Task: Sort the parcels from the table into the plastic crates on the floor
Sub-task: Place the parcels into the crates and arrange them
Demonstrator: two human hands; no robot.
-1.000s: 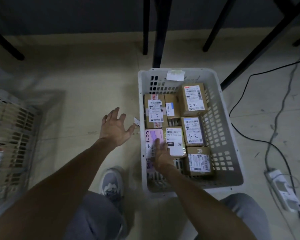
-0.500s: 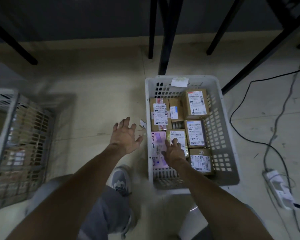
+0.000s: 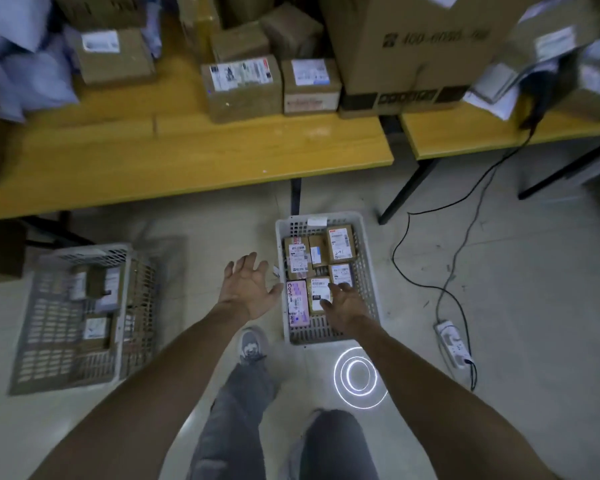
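Below, right hand over crated parcels, left hand beside (splayed)

Both bare arms are reaching forward and down, side by side. The left grip is hovering palm-down, fingers fanning wide apart. The right grip is hanging beside it, fingers loosely straight and slightly parted.

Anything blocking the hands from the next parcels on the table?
Nothing visible does. The left hand and right hand are open, low at the white crate. Only the front edge of the table lies between them and the nearest labelled box.
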